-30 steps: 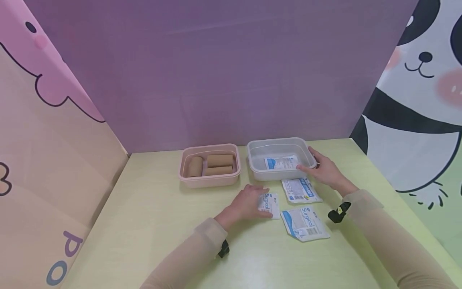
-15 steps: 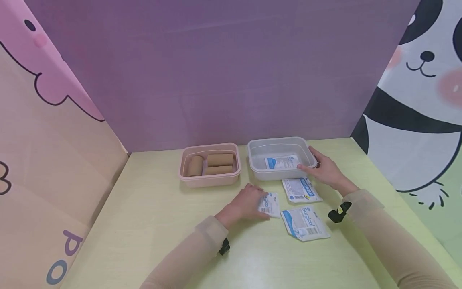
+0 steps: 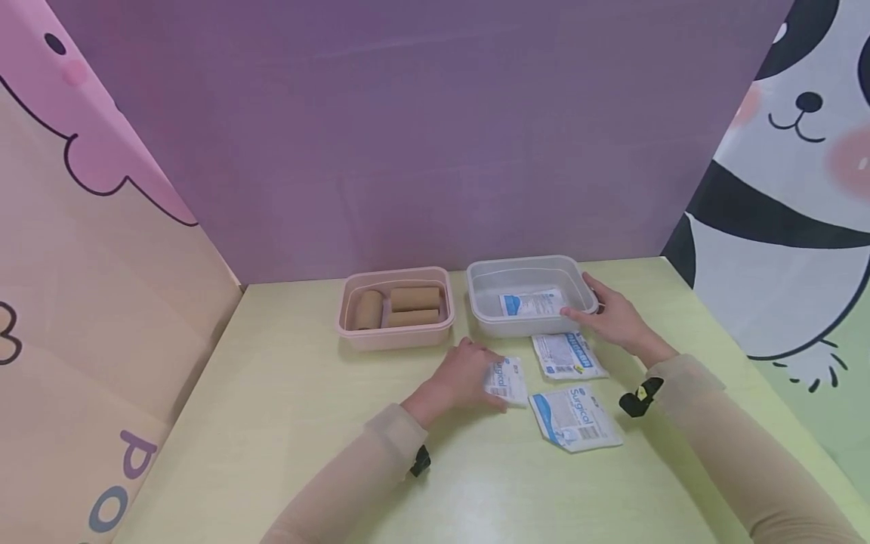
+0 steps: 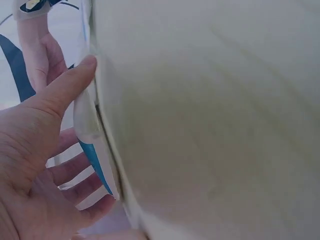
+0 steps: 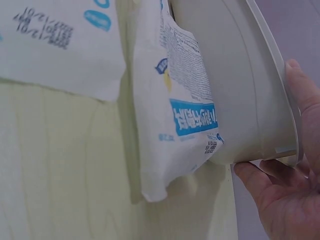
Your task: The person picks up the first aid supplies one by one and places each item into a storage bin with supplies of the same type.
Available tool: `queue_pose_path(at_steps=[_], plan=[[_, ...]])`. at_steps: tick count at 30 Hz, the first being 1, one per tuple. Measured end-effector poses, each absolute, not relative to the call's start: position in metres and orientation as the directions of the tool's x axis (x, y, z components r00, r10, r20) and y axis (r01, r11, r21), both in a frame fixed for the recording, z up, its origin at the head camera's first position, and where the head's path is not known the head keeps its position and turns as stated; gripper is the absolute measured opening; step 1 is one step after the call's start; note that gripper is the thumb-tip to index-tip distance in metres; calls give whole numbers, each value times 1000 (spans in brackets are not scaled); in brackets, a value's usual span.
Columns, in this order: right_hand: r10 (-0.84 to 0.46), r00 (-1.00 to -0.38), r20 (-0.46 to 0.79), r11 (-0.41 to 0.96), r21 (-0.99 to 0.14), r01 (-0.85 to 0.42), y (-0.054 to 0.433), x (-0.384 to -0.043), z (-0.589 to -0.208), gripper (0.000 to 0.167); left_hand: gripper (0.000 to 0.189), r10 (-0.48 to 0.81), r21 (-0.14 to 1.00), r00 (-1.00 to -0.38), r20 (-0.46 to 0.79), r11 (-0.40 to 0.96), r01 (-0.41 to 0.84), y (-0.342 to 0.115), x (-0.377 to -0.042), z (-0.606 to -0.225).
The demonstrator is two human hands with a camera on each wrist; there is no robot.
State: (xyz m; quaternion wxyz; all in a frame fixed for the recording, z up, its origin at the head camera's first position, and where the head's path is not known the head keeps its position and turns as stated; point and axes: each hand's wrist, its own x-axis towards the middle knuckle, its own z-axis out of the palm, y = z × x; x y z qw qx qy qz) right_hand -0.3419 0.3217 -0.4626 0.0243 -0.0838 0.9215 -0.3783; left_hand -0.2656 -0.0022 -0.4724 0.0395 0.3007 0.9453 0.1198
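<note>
In the head view my left hand (image 3: 462,378) is over a white packet printed "Surgical" (image 3: 506,381), covering its left part. The left wrist view has the thumb at one edge and the fingers curled at the opposite side of this packet (image 4: 90,115). My right hand (image 3: 615,321) holds the right front corner of a grey plastic box (image 3: 523,326), thumb on the rim and fingers at the outside. One white and blue packet (image 3: 533,302) lies inside that box. Against its front lies another packet (image 3: 569,357), and nearer me a larger "Surgical" packet (image 3: 578,419).
A pink plastic box (image 3: 394,340) stands left of the grey one, with brown cardboard rolls (image 3: 414,300) in it. Both boxes sit near the back of the pale wooden table (image 3: 285,363), before a purple panel (image 3: 408,151). Printed panels flank the table at left and right.
My left hand has shifted slightly away from me with the packet, which has turned a little, and its thumb has drawn in. The right hand keeps its hold on the grey box.
</note>
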Motion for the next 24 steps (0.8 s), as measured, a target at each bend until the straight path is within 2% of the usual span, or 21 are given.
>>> queue_pose_path(at_steps=[8,18,24], plan=[[-173,-985,9,703,-699,-130,322,-341,-460,108,87,582,155,-811,56,797,583,-8,-265,-453],[-178,-984,11,703,-698,-135,323,-342,-457,108,83,563,193,-809,170,786,587,-37,-288,-394],[-178,-984,5,695,-707,-129,323,-342,-461,108,82,488,245,-851,196,816,524,-57,-303,-376]])
